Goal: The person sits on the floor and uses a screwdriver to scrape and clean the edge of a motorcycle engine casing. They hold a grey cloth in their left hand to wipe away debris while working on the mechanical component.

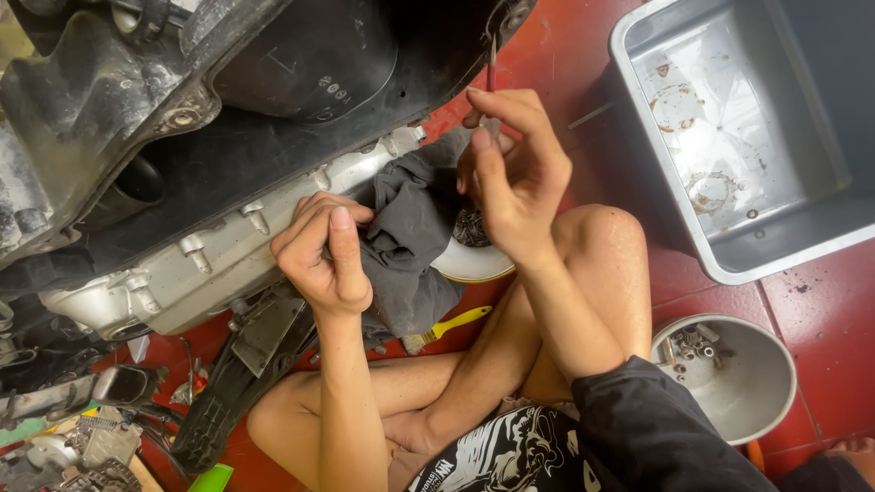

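A crumpled dark grey rag (410,228) hangs between the two hands, draped against the lower edge of a motorcycle engine case (219,251) whose cast silver metal is ribbed with bolt bosses. The left hand (324,251) is curled nearly closed, fingers bunched into the rag's left side and thumb laid across them, pressing the cloth to the casing. The right hand (510,169) is partly closed, fingertips pinched around a thin reddish rod-like tool (491,68) that points upward; its heel touches the rag's right edge. What the tool's tip meets cannot be told.

Just behind the rag sits a shallow white bowl (469,264) with small dark metal parts in it. A yellow-handled brush (451,322) lies on the red tiled floor (811,301) below, near the person's bare folded legs. Above, a black plastic cover (310,64), matte and scuffed, overhangs the casing. To the right stand a grey rectangular plastic tub (820,228), stained inside, and a round metal bowl (756,401) holding bolts.
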